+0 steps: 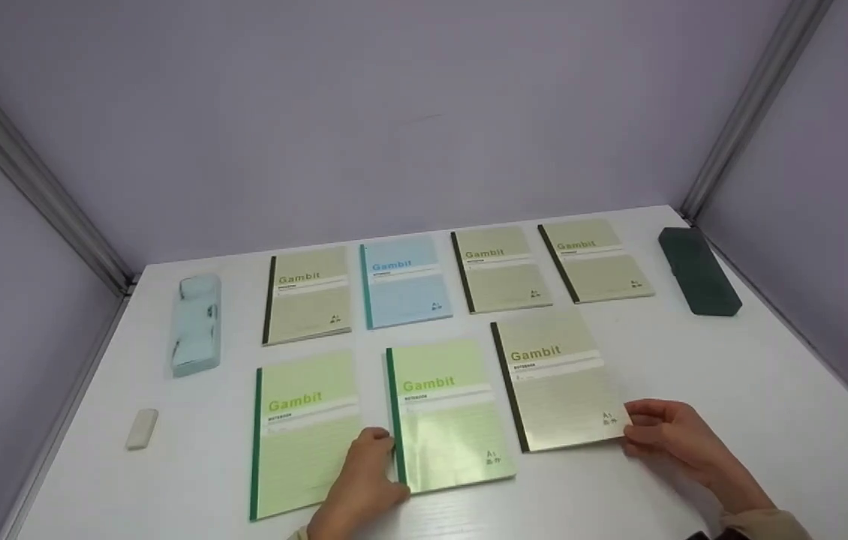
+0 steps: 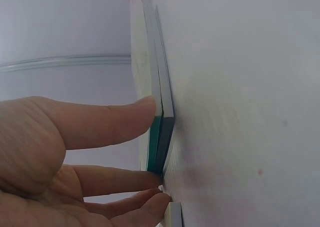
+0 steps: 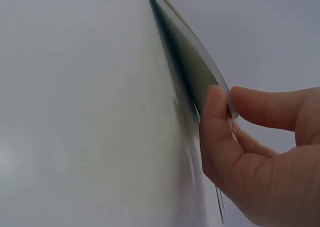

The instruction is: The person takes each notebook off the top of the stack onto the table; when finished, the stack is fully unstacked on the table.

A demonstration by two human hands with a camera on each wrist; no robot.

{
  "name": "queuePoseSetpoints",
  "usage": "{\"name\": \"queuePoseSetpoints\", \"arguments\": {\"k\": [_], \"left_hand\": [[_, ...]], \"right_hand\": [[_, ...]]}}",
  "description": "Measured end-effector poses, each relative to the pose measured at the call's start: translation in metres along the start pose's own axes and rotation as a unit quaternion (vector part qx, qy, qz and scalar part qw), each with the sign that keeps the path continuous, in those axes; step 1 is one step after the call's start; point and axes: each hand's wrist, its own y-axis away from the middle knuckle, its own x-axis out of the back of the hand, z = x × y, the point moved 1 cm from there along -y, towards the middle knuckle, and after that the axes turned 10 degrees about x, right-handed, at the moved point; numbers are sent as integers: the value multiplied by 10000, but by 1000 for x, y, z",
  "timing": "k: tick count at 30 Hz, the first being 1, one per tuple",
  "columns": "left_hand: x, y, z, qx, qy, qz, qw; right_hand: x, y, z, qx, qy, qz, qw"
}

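Note:
In the head view my left hand is at the lower left corner of the middle green notebook. The left wrist view shows its thumb straight against that corner, with fingertips beside the dark green spine. Two layers of page edges show there. Left of this hand lies another green notebook, partly covered by it. My right hand pinches the lower right corner of a tan notebook between thumb and fingers. That corner is bent up off the white surface in the right wrist view.
Behind them, a row holds tan notebooks and a blue notebook. A pale blue pencil case and a white eraser lie at left. A dark green case lies far right. Walls enclose the white table.

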Motion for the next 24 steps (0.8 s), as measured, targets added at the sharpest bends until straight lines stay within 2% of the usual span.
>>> {"name": "queuePoseSetpoints", "arguments": {"k": [4,7,10,14,15,16,18,21,23,24], "left_hand": [[1,0,1,40,-48,16,10000],[0,0,1,155,-48,12,9999],[-1,-1,2,307,-18,-8,9995],[0,0,2,285,18,-14,9996],[0,0,2,249,22,-19,9997],[0,0,1,200,7,-13,9998],[1,0,1,135,-16,-7,9999],[1,1,0,48,-24,12,10000],[1,2,1,-41,-24,38,10000],[1,2,1,-81,-16,44,10000]], "right_hand": [[-4,1,-3,21,861,172,9961],[-8,5,-9,-1,1652,320,9857],[-14,7,-15,88,2554,477,9656],[-30,9,-24,641,3557,811,9289],[-36,10,-27,806,3649,884,9233],[-43,11,-28,957,3668,897,9210],[-61,12,-30,1112,3507,701,9272],[-90,12,-28,1266,3123,-163,9414],[-107,11,-25,1320,2900,-840,9441],[-115,11,-23,1389,2828,-1114,9425]]}}
